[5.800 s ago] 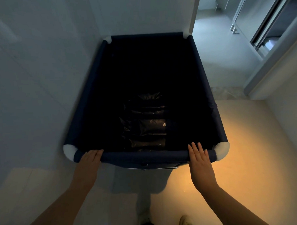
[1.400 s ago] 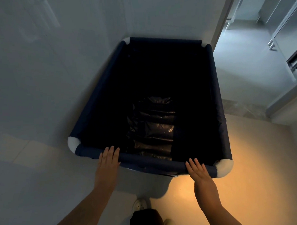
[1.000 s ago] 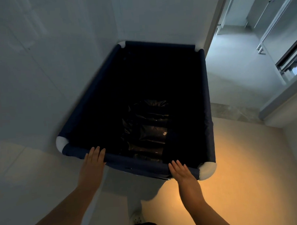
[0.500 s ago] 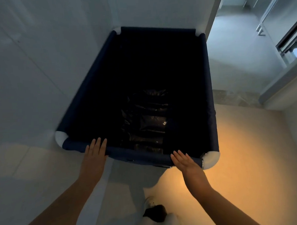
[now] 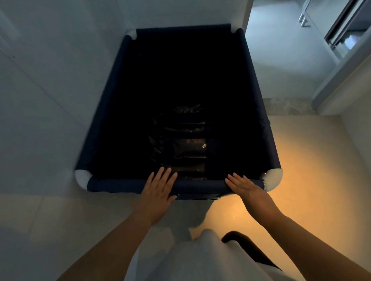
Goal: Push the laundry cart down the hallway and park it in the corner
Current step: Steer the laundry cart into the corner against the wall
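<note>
Two hands: the left hand (image 5: 159, 189) and the right hand (image 5: 247, 187) lie palm-down, fingers straight and spread, on the near rail of the laundry cart (image 5: 262, 120); neither grip is curled round the rail.
Left grip: flat and open, fingers reaching over the rail toward the inside, thumb on the near side.
Right grip: flat and open, just beside the near right corner cap (image 5: 272, 179).
Cart look: deep rectangular bin of dark navy fabric on a frame, with padded rails and white rounded caps at the four corners.
Cart contents: a crumpled black plastic bag (image 5: 180, 144) lies at the bottom toward the near end; the rest of the inside is too dark to make out.
Cart place: in the corner, its far rail against the back wall (image 5: 185, 8) and its left rail along the left wall (image 5: 39, 83).
Long axis: runs straight away from the person, far end toward the back wall.
Edges: the far right cap sits at the edge of a doorway (image 5: 282, 40).
Open room: bare floor (image 5: 310, 188) to the right of the cart and behind it, lit warm yellow; the doorway gives onto a paler floor beyond.
Person: bare forearms, a pale garment low in the head view.
</note>
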`<state>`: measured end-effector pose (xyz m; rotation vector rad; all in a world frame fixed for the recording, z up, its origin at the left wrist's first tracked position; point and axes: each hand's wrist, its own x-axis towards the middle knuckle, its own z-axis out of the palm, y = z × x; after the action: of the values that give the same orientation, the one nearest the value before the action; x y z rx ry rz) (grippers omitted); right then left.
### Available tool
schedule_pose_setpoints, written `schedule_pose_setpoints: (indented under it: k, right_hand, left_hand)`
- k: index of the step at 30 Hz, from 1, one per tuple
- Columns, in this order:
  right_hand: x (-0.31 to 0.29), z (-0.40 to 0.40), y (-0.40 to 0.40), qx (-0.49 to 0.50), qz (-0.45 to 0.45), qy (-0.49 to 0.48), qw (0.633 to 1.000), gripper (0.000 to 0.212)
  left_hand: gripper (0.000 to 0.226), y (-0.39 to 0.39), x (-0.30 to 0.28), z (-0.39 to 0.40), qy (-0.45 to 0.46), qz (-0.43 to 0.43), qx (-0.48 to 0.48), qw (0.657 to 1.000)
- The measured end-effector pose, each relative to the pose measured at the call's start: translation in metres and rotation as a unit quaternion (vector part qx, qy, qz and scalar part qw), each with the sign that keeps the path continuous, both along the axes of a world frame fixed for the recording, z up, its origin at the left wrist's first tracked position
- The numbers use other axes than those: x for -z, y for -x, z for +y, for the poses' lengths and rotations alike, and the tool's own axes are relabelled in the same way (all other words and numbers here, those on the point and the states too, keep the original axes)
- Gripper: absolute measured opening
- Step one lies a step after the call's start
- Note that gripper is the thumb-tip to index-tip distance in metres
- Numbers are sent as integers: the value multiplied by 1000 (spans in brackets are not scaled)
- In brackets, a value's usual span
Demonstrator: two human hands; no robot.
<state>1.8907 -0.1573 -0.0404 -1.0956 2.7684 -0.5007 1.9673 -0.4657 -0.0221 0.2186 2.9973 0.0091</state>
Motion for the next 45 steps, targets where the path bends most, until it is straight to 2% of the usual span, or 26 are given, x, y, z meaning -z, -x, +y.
schedule_pose_setpoints:
  k: [8, 12, 16, 21, 26, 32, 45]
  right_hand:
    - [19, -7, 7, 50, -59, 9, 997, 71]
    - [29, -10, 10, 59, -78, -41, 994, 71]
    - [30, -11, 12, 70, -90, -75, 991, 71]
    - [19, -16, 11, 78, -114, -105, 985, 68]
    - [11, -14, 0, 113, -77, -20, 990, 64]
    - [3, -17, -3, 110, -78, -15, 991, 62]
    - [-17, -21, -4, 92, -88, -72, 989, 62]
  left_hand:
    - [64, -2, 0, -1, -10, 17, 19, 1000]
    - [65, -3, 2, -4, -8, 32, 28, 999]
    - [76, -3, 1, -5, -11, 41, 25, 999]
    - [75, -4, 2, -6, -1, 35, 24, 999]
    - [75, -3, 2, -6, -9, 37, 25, 999]
    - [77, -4, 1, -7, -18, 45, 26, 998]
    - [76, -4, 3, -5, -10, 53, 23, 998]
